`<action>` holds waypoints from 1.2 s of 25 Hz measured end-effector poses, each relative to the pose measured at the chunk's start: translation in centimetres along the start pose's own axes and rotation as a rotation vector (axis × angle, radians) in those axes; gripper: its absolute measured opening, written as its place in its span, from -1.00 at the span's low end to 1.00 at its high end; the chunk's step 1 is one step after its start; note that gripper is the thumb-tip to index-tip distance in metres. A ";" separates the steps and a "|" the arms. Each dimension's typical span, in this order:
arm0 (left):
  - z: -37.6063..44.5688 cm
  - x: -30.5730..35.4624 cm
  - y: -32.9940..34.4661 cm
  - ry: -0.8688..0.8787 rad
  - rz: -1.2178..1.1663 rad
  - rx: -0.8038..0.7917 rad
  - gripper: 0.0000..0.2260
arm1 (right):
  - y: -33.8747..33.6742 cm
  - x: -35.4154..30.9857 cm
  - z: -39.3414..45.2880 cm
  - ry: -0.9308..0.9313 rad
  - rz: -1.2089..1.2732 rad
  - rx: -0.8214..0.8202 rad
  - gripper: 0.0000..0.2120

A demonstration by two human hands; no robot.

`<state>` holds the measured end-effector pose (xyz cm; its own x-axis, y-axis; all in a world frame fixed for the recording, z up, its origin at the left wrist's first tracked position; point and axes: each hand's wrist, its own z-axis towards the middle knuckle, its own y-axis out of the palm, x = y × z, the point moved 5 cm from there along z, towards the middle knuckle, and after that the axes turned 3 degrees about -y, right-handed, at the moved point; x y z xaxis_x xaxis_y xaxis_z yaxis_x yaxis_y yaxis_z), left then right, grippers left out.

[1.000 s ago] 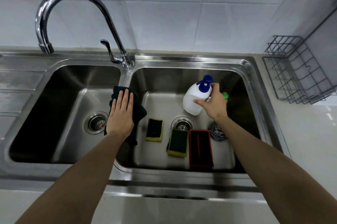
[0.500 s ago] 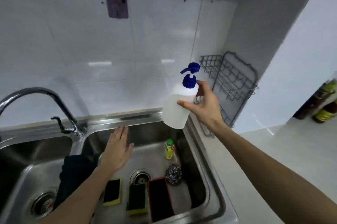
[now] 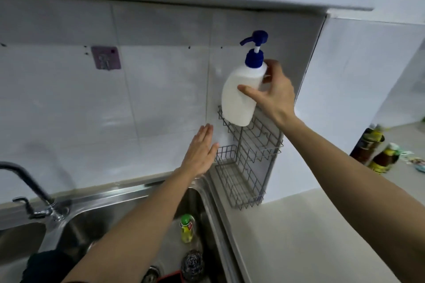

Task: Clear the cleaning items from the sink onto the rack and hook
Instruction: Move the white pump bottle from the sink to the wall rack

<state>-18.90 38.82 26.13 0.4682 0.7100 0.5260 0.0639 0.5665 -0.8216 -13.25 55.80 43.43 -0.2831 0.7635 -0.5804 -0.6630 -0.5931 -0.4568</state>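
A person's right hand is gripping a white pump bottle with a blue pump top, thumb across the front and fingers curling behind; the grip is clenched on the bottle's upper half; the bottle is tilting slightly, its base sitting at the front rim of the upper tier of a wire rack; whether the base is touching the wire cannot be told. The rack is hanging on the side wall in the corner, with a lower basket tier beneath it reaching nearly to the bench.

The left hand is hovering flat and released, fingers together, holding nothing, just left of the rack's lower tier and in front of the white tiled wall.

A purple adhesive hook is sitting on the tiles well to the left of the bottle, with nothing hanging on it.

Below, the steel sink is holding a small yellow bottle with a green cap, standing near the right wall of the basin; a steel wool scrubber is lying nearer the camera; the edge of a red item is showing beside it at the bottom of the frame; a dark cloth is draping over the divider at lower left; the tap is rising at the left.

Sauce bottles are standing on the bench at far right.
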 end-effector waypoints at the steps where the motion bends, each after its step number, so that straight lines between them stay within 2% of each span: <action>1: 0.7 1.1 0.4 -0.001 -0.043 -0.012 -0.45 | 0.0 0.5 0.8 0.000 -0.024 0.000 -0.27; 5: 2.6 3.9 2.6 0.015 -0.127 -0.097 -0.38 | 1.2 3.6 3.6 0.062 -0.077 -0.076 -0.30; 10: 4.2 3.5 3.7 0.029 -0.125 -0.154 -0.36 | 4.2 6.3 5.9 0.132 -0.144 -0.139 -0.32; 18: 5.0 3.0 3.6 0.044 -0.119 -0.176 -0.35 | 7.9 7.5 6.7 0.249 -0.216 -0.165 -0.21; 22: 5.4 2.5 3.7 0.052 -0.112 -0.190 -0.34 | 8.5 8.1 6.2 0.242 -0.236 -0.172 -0.19; 25: 5.7 2.1 3.6 0.068 -0.092 -0.200 -0.34 | 8.7 8.9 6.2 0.269 -0.157 -0.264 -0.22; 28: 5.8 1.9 3.2 0.088 -0.079 -0.205 -0.34 | 9.2 10.6 4.7 0.351 -0.042 -0.410 -0.33; 30: 5.9 1.8 3.2 0.088 -0.074 -0.218 -0.33 | 9.5 11.5 3.6 0.360 -0.021 -0.416 -0.35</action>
<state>-23.03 44.34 25.76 0.5292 0.6253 0.5735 0.2851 0.5056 -0.8143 -25.26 59.88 34.82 0.0307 0.6840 -0.7288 -0.3158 -0.6852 -0.6564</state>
